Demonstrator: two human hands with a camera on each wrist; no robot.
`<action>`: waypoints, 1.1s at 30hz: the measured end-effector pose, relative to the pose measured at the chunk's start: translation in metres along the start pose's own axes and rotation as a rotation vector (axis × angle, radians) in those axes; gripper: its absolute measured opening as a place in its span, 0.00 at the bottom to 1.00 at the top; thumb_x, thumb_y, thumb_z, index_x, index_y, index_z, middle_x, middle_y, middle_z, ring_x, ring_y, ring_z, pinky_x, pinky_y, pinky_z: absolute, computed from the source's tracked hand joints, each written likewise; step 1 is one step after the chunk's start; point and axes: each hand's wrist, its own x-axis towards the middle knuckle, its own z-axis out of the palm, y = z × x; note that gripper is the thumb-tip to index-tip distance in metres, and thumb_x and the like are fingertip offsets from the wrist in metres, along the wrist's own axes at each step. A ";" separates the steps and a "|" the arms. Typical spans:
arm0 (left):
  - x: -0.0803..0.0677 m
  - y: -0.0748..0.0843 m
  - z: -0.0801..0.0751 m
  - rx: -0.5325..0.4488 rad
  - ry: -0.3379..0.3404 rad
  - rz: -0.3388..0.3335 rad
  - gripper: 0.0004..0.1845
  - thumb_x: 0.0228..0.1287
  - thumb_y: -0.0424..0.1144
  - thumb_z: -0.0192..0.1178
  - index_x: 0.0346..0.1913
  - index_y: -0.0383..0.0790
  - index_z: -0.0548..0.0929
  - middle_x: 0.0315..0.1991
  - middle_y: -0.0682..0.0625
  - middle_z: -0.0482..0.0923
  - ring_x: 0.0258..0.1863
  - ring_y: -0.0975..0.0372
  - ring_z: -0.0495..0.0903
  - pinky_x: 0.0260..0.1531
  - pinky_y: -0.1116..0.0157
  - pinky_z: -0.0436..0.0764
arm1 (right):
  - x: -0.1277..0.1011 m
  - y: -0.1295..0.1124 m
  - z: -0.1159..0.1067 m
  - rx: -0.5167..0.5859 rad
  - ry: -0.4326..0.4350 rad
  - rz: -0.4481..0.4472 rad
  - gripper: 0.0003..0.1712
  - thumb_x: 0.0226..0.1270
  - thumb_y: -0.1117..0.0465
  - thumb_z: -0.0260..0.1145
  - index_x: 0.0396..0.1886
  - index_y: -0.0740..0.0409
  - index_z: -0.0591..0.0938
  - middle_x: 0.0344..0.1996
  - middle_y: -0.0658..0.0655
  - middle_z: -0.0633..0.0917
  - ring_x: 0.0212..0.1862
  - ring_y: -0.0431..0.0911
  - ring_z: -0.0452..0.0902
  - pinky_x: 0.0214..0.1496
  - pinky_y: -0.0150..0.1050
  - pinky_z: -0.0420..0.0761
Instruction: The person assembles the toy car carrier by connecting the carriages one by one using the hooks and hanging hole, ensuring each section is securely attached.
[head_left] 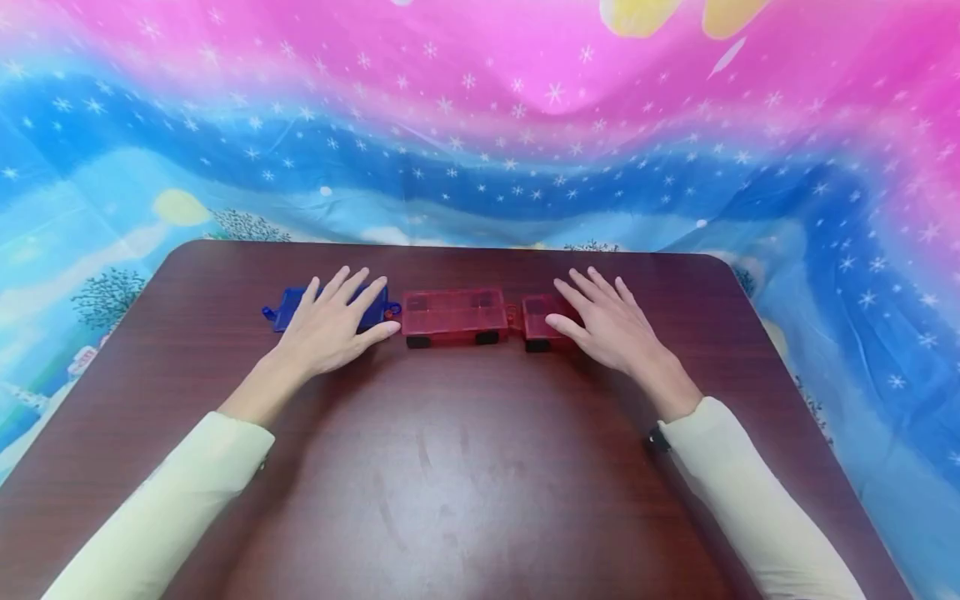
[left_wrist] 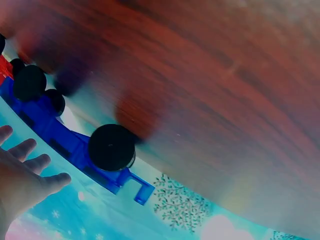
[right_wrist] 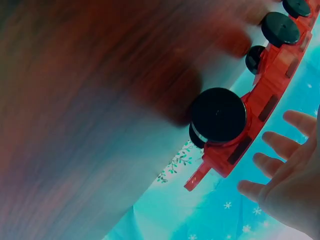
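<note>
A blue plastic toy train car [head_left: 288,310] stands at the left end of a row on the brown table. My left hand [head_left: 333,325], fingers spread and straight, is over it and hides much of it. A translucent red car [head_left: 454,315] with black wheels sits in the middle. At the right end is a second red car [head_left: 534,315], partly covered by my right hand [head_left: 611,325], whose fingers are also spread. Both wrist views show the fingers beside the cars' upper sides, with a gap: near the blue car [left_wrist: 67,142] and near the red car [right_wrist: 260,112].
The dark brown table [head_left: 450,467] has rounded far corners, and its back edge lies a little behind the cars. A patterned pink and blue cloth [head_left: 480,125] hangs behind and around the table. Small hook-and-ring couplings [head_left: 513,317] show between the cars.
</note>
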 end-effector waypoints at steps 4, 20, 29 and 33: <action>0.004 0.005 0.002 0.008 0.032 0.039 0.45 0.57 0.77 0.35 0.73 0.56 0.53 0.73 0.45 0.52 0.74 0.47 0.46 0.68 0.40 0.44 | 0.001 -0.002 0.002 -0.003 0.006 -0.010 0.43 0.62 0.26 0.40 0.74 0.39 0.54 0.74 0.53 0.53 0.76 0.54 0.41 0.73 0.59 0.37; 0.020 0.028 0.005 0.033 0.032 0.090 0.45 0.56 0.77 0.35 0.73 0.57 0.54 0.73 0.46 0.53 0.74 0.49 0.47 0.69 0.43 0.47 | 0.006 -0.007 0.004 -0.006 -0.018 -0.012 0.44 0.61 0.25 0.42 0.73 0.39 0.55 0.74 0.55 0.54 0.76 0.54 0.41 0.73 0.59 0.38; 0.026 0.036 0.007 0.035 0.024 0.129 0.42 0.59 0.75 0.34 0.73 0.57 0.55 0.73 0.47 0.54 0.74 0.51 0.47 0.70 0.45 0.46 | 0.006 -0.008 0.009 -0.008 -0.026 -0.026 0.43 0.62 0.26 0.42 0.73 0.39 0.56 0.74 0.54 0.55 0.76 0.54 0.42 0.73 0.59 0.40; 0.029 0.039 0.007 0.029 0.034 0.158 0.39 0.63 0.71 0.35 0.72 0.55 0.56 0.73 0.48 0.54 0.74 0.52 0.48 0.71 0.46 0.47 | 0.006 -0.009 0.010 0.001 -0.020 -0.046 0.42 0.63 0.27 0.44 0.73 0.39 0.56 0.74 0.54 0.55 0.76 0.53 0.42 0.73 0.59 0.41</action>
